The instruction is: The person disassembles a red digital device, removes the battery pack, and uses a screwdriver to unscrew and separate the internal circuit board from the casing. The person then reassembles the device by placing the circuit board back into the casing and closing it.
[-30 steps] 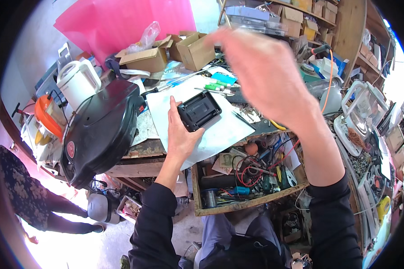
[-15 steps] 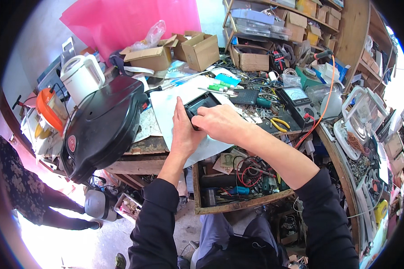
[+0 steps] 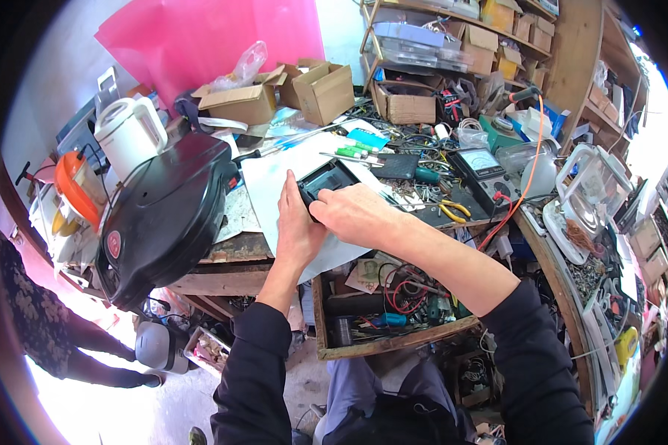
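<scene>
Over the white paper on the bench, a black rectangular plastic case with a hollow, open-topped inside is tilted up between my hands. My left hand supports its left side, palm against it and fingers pointing up. My right hand is closed, its fingers bent at the case's near edge; whatever they pinch is hidden. Beyond the case lie green-and-white tubes and a dark flat panel.
Right of my hands are yellow-handled pliers and an analogue multimeter. A black appliance lid stands at left. Below, an open drawer holds wires and tools. Cardboard boxes stand behind. Another person's legs show at far left.
The whole view has shifted slightly. Both hands stay on the black case, with the right fingers still at its near edge.
</scene>
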`<act>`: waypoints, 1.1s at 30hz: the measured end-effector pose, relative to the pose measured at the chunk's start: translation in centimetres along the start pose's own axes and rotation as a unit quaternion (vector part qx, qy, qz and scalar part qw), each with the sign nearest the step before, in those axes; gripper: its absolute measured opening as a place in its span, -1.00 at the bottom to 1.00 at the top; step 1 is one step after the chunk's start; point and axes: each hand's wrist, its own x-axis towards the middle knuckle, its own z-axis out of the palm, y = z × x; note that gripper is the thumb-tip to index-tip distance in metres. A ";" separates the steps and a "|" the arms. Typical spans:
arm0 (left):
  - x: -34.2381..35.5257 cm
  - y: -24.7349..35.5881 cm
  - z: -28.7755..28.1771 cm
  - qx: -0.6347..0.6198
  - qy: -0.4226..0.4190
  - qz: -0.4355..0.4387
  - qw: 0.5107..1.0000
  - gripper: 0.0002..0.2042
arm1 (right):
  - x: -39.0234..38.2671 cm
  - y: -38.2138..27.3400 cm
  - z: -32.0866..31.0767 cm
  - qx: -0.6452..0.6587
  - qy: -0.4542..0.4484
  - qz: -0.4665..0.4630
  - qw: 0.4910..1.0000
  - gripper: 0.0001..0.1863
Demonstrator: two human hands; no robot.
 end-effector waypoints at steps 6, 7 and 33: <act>-0.1 -0.1 0.3 -0.002 0.029 0.028 0.999 0.08 | 0.0 0.1 0.1 0.006 -0.023 0.030 0.999 -0.90; -0.2 0.1 0.2 -0.006 0.029 0.024 0.999 0.09 | 0.0 0.2 0.0 0.008 -0.025 0.033 0.999 -0.89; 7.4 -1.9 -3.9 0.102 0.159 0.030 0.982 0.03 | -4.9 -0.4 3.6 0.008 0.076 0.268 0.960 -0.82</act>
